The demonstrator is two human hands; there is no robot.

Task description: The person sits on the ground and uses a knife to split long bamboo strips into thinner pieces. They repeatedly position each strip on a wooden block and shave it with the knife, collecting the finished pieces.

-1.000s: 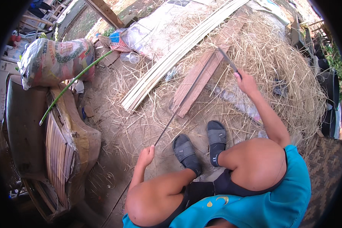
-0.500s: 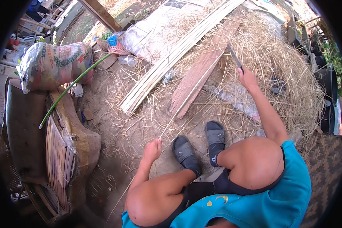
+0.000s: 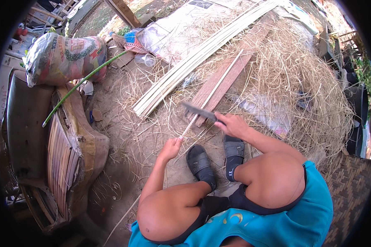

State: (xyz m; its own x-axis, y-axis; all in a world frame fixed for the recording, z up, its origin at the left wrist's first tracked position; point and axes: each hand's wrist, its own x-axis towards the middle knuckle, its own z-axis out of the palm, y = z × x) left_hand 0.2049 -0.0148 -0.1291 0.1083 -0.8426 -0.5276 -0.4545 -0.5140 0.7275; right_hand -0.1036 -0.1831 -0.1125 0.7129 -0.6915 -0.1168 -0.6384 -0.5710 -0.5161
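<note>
Between my knees and the board, my left hand [image 3: 170,149] is closed around a long thin bamboo strip [image 3: 215,88]. The strip slants up and away over a reddish-brown wooden board [image 3: 242,67], and its tail runs back past my left leg. My right hand [image 3: 233,125] grips the dark handle of a knife [image 3: 198,111]. Pointing left, the blade lies across the strip near the board's close end; whether its edge touches the strip, I cannot tell.
Pale split bamboo strips [image 3: 193,61] lie bundled left of the board. Fine shavings [image 3: 305,90] heap up on the right. At left, a stuffed sack [image 3: 66,57], a green bamboo stalk [image 3: 85,80] and a worn seat [image 3: 86,144] stand by. My sandalled feet [image 3: 201,164] are close in front.
My right hand has brought the knife from the far part of the board back toward me, onto the near stretch of the strip. My left hand moved slightly away from me, still gripping it.
</note>
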